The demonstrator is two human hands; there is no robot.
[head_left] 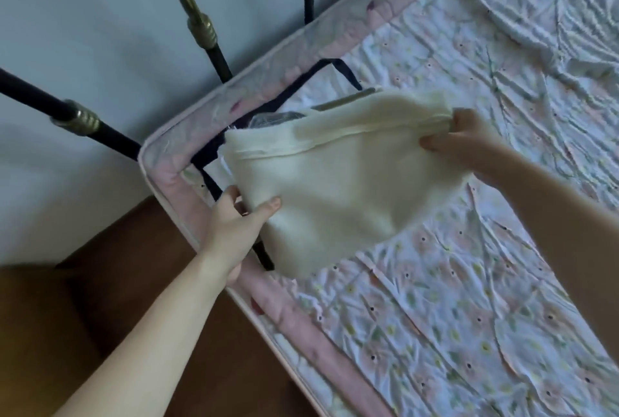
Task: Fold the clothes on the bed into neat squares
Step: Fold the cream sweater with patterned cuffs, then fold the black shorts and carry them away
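A folded cream garment [338, 188] hangs just above the corner of the bed [452, 282], held between both hands. My left hand [236, 225] grips its near-left edge, thumb on top and fingers underneath. My right hand [465, 138] pinches its far-right corner by the seam. Under the garment lies a dark navy piece of clothing [301, 91] with thin straps, mostly hidden, along with something pale and shiny.
The bed carries a wrinkled floral quilt with a pink border [294, 316]. A black and brass metal bed frame [201, 28] stands against the pale wall at the upper left. Brown wooden floor [67, 316] lies left of the mattress edge.
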